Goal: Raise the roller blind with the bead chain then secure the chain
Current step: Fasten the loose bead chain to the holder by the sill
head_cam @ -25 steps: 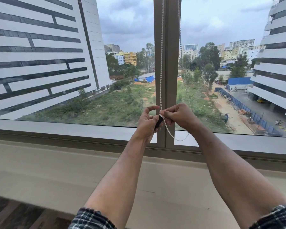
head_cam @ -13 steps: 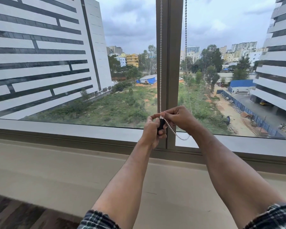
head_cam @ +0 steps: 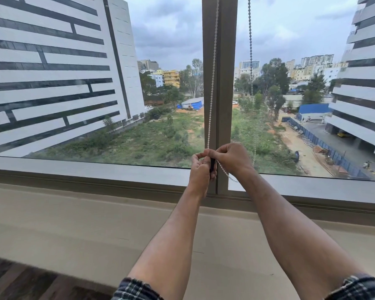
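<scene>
Compared with a second ago, left hand (head_cam: 201,169) closed more tightly: fingers then spread loosely around the small dark chain holder (head_cam: 212,164), now curled round it, thumb arched over the top. Hands drawn closer, nearly touching in front of the window mullion (head_cam: 220,83). Slack loop of the bead chain (head_cam: 212,83) below the hands shorter than before, only a brief curve showing under the right wrist. Likely meaning: raising done, no blind fabric anywhere in view across the glass, and the securing step well under way but not finished.

Left to right. Left forearm rising from the lower middle, checked sleeve (head_cam: 136,290) at the elbow, wrist bent toward the mullion just above the lower window frame (head_cam: 95,182). Fingers clamped on the dark holder, which sits against the mullion's foot. One taut run of chain climbing the mullion's left face out of the top edge. Right hand (head_cam: 233,159) knuckles up, thumb and forefinger pinched together on the chain right at the holder's top, remaining fingers folded under. Second chain run (head_cam: 250,50) hanging free in front of the right pane, well apart from the first, lower end lost behind the right hand. Right forearm slanting down to the lower right corner.

Whether the beads are already seated in the holder: cannot tell, hidden by the fingers.
</scene>
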### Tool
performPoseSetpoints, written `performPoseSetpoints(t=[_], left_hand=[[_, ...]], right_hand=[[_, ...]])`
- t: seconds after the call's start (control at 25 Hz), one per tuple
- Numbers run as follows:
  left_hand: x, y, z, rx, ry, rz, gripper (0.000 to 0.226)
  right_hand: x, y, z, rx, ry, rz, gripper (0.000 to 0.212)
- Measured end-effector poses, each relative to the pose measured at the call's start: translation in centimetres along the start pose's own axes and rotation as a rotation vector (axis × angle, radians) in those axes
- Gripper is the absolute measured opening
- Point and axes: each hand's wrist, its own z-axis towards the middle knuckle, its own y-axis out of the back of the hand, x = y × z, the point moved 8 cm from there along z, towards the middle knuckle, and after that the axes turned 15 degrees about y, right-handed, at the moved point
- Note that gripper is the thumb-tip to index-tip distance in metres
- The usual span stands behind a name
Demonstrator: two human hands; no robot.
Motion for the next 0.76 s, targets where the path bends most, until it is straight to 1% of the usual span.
performPoseSetpoints(t=[0.12, 0.24, 0.32, 0.44, 0.52, 0.64, 0.68, 0.76], left_hand=[[0.8, -0.2, 0.0, 0.009, 0.030, -0.054, 0.016], [1.8, -0.3, -0.1, 0.027, 0.075, -0.123, 0.017], [2.7, -0.4, -0.2, 0.085, 0.120, -0.184, 0.017], [3.8, -0.9, -1.0, 0.222, 0.184, -0.282, 0.021], [4.1, -1.0, -1.2, 0.266, 0.181, -0.327, 0.020], [3.9, -1.0, -1.0, 0.317, 0.162, -0.334, 0.015], [3.7, -1.0, -1.0, 0.355, 0.162, -0.326, 0.016], [3.4, -0.8, -1.1, 0.398, 0.170, -0.302, 0.022]], right_hand=[[-0.1, -0.7, 0.0, 0.021, 0.008, 0.010, 0.041], [-0.5, -1.1, -0.5, 0.041, 0.000, 0.062, 0.041], [-0.9, -1.4, -1.2, 0.053, 0.006, 0.150, 0.036], [-1.4, -2.0, -2.2, 0.054, -0.003, 0.252, 0.029], [-1.7, -2.5, -2.4, 0.077, -0.033, 0.330, 0.031], [-2.1, -3.3, -2.5, 0.220, -0.092, 0.529, 0.045], [-2.1, -3.4, -2.5, 0.269, -0.093, 0.572, 0.049], [-2.3, -3.3, -2.4, 0.322, -0.077, 0.589, 0.050]])
